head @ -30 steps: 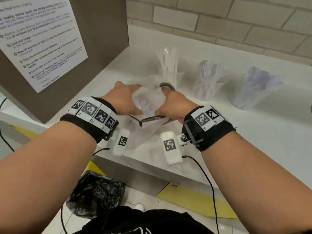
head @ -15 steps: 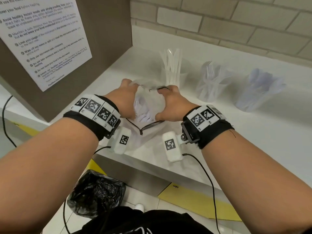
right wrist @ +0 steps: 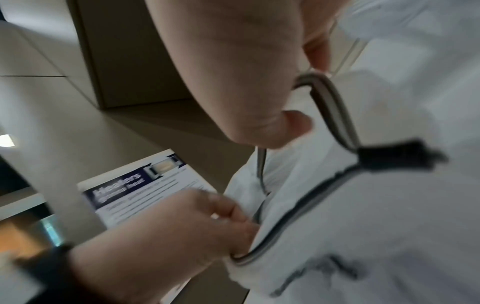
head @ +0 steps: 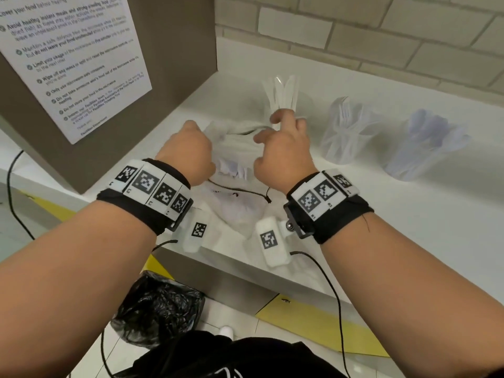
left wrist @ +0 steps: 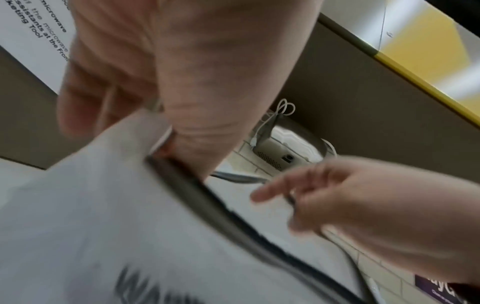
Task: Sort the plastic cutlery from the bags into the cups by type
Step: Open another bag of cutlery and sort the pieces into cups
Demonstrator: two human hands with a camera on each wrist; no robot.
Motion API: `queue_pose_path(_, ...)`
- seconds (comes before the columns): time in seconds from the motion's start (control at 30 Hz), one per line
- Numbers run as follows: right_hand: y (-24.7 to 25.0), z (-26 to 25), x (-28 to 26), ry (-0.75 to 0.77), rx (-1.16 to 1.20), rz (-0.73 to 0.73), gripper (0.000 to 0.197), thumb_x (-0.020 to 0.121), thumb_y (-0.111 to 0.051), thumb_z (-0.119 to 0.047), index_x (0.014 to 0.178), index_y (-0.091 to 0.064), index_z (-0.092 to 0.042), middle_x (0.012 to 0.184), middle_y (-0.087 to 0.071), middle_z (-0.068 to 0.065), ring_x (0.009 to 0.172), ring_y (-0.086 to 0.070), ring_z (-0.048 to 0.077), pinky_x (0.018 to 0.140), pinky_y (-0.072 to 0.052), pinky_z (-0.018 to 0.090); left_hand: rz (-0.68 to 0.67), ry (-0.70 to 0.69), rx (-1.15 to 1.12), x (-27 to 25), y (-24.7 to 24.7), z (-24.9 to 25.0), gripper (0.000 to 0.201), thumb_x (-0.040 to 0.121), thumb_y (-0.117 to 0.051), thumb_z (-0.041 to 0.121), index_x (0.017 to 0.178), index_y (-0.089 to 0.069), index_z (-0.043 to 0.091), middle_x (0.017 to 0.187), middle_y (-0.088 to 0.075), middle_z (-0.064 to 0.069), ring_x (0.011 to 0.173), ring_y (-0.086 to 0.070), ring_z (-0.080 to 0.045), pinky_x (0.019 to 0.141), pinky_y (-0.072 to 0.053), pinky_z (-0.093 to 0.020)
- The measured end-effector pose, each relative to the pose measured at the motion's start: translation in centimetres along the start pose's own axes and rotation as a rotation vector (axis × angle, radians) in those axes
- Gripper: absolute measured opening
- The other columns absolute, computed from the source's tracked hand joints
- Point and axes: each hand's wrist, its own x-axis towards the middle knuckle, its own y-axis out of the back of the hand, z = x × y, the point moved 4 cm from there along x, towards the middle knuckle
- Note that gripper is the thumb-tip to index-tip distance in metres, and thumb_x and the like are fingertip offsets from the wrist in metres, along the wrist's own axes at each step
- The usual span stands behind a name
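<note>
A white plastic bag [head: 240, 211] with a dark-edged rim lies on the white counter [head: 409, 241] near its front edge, and pale cutlery [head: 234, 170] shows in its mouth. My left hand [head: 188, 151] grips the bag's left rim. My right hand [head: 275, 129] is raised at the right rim with its fingers spread and curled. The wrist views show the dark rim [right wrist: 327, 98] pulled up under a finger [right wrist: 317, 53]. Three clear cups stand behind. One holds knives [head: 283, 96], one holds forks [head: 346, 132] and one holds spoons [head: 428, 145].
A brown panel with a printed notice [head: 76, 64] closes the left side. A brick wall [head: 381, 36] runs behind the cups. Below the counter edge, a bin with a black liner [head: 158, 309] stands on the floor. Cables [head: 335, 296] hang from my wrists.
My right hand has lifted off the bag's side and moved up towards the knife cup, its fingers spreading. The bag mouth is wider. My left hand keeps its grip.
</note>
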Motion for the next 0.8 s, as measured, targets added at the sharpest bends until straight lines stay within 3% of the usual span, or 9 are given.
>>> queue_pose_path(0.07,-0.4,-1.8,-0.1,0.116,0.093,0.022,0.026,0.077,-0.060,-0.007,0.096,-0.075,-0.014,0.118,-0.051,0.008,0.109,-0.044,0.031,0.094,-0.038,0.046,-0.109,-0.066,-0.003,0.0,-0.7,0.4,0.053,0.079,-0.056,-0.003,0.122,-0.062,0.027,0.126,-0.031,-0.008,0.085,-0.058,-0.028,0.079,-0.051,-0.034)
queue_pose_path(0.13,-2.2,-2.5,-0.2,0.166,0.004,-0.179,0.030,0.086,-0.052,-0.011,0.106,-0.072,-0.022,0.118,-0.055,0.000,0.113,-0.045,0.024,0.098,-0.032,0.042,-0.216,-0.051,0.066,-0.3,-1.1,0.6,0.069,0.078,-0.055,-0.004,0.135,-0.047,0.034,0.129,-0.025,-0.008,0.079,-0.058,-0.028,0.074,-0.053,-0.034)
queue_pose_path(0.23,-3.7,-1.3,0.3,0.093,-0.194,-0.311,0.041,0.082,-0.046,-0.001,0.112,-0.066,-0.019,0.122,-0.056,0.002,0.114,-0.048,0.024,0.097,-0.029,0.042,-0.239,0.006,0.033,0.1,-2.2,-0.5,0.056,0.075,-0.064,0.017,0.127,-0.043,0.017,0.129,-0.027,-0.012,0.086,-0.058,-0.028,0.073,-0.050,-0.032)
queue_pose_path(0.33,-3.4,-1.7,1.1,0.073,-0.091,-0.231,0.039,0.082,-0.049,0.001,0.114,-0.065,-0.014,0.126,-0.045,0.007,0.111,-0.051,0.026,0.101,-0.033,0.039,-0.204,0.060,-0.088,0.1,-2.8,-1.1,0.071,0.067,-0.070,0.034,0.125,-0.038,0.011,0.123,-0.035,-0.013,0.106,-0.052,-0.026,0.082,-0.050,-0.033)
queue_pose_path(0.47,-4.9,-2.4,1.7,0.088,-0.067,-0.385,0.047,0.088,-0.056,-0.022,0.134,-0.049,-0.030,0.139,-0.048,-0.004,0.126,-0.047,0.017,0.112,-0.020,0.052,-0.163,0.084,-0.180,0.3,-3.2,-1.4,0.080,0.055,-0.067,0.050,0.124,-0.042,0.017,0.118,-0.046,-0.011,0.098,-0.047,-0.023,0.072,-0.043,-0.032)
queue_pose_path(0.57,-6.2,-1.1,2.2,-0.051,-0.070,-0.492,0.087,0.075,-0.070,-0.046,0.147,-0.027,-0.023,0.148,-0.035,-0.001,0.134,-0.039,0.019,0.110,-0.021,0.060,-0.177,0.117,-0.114,0.3,-2.9,-2.0,0.081,0.047,-0.060,0.062,0.120,-0.047,0.029,0.116,-0.044,-0.004,0.109,-0.047,-0.022,0.076,-0.047,-0.034)
queue_pose_path(0.63,-6.1,-1.7,2.8,-0.029,-0.078,-0.464,0.089,0.069,-0.073,-0.049,0.144,-0.033,-0.023,0.145,-0.040,-0.001,0.131,-0.042,0.020,0.111,-0.018,0.062,-0.198,0.105,-0.100,0.3,-2.9,-2.1,0.080,0.049,-0.061,0.062,0.121,-0.047,0.030,0.113,-0.043,0.000,0.114,-0.041,-0.021,0.082,-0.047,-0.035)
queue_pose_path(0.7,-5.9,-2.7,3.3,0.016,-0.076,-0.415,0.065,0.073,-0.067,-0.045,0.132,-0.048,-0.025,0.131,-0.053,-0.004,0.125,-0.048,0.022,0.112,-0.012,0.062,-0.195,0.092,-0.104,0.3,-3.0,-2.2,0.086,0.045,-0.062,0.066,0.121,-0.048,0.028,0.112,-0.042,0.001,0.107,-0.041,-0.020,0.079,-0.046,-0.034)
queue_pose_path(0.8,-6.8,-3.4,3.3,-0.039,-0.159,-0.522,0.038,0.074,-0.062,-0.051,0.096,-0.056,-0.020,0.096,-0.060,-0.003,0.114,-0.054,0.026,0.112,-0.009,0.064,-0.172,0.101,-0.193,-0.2,-3.2,-2.1,0.087,0.046,-0.072,0.059,0.119,-0.045,0.021,0.117,-0.039,-0.003,0.106,-0.049,-0.021,0.076,-0.048,-0.032)
